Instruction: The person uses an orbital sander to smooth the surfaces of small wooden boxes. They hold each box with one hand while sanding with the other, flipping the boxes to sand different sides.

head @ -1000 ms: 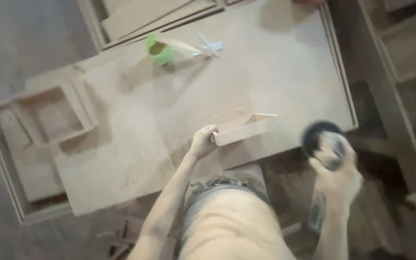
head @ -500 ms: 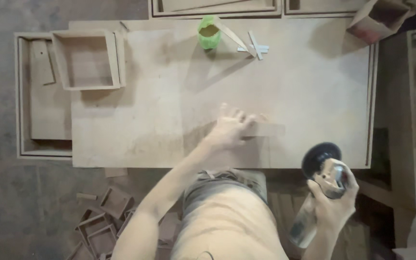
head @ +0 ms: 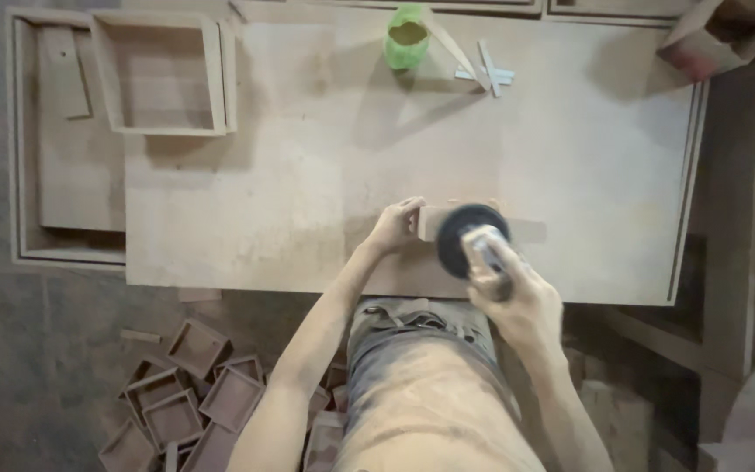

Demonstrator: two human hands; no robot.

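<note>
The wood piece [head: 526, 230] lies flat near the front edge of the tabletop [head: 308, 175], partly hidden under the sander [head: 469, 236]. The left hand [head: 395, 225] is closed against its left end, fingers pressed to the wood, bracing it. The right hand [head: 517, 293] is wrapped around the sander's body, with the dark disc over the middle of the piece.

Risks, as judged from this position:
- The piece is held by one hand only; no clamp is visible. A spinning disc could kick it sideways or off the front edge.
- The left fingertips sit just beside the disc. A slip of either hand could bring them into contact.
- The disc overlaps the piece's edge; tilting could gouge the wood or the tabletop beneath.

Further out, a green cup [head: 406, 37] and thin sticks [head: 487, 70] stand at the far edge, well apart. An open frame [head: 159, 74] lies at the far left. Small wooden boxes [head: 194, 393] are heaped on the floor by the person's legs, a possible trip hazard.
</note>
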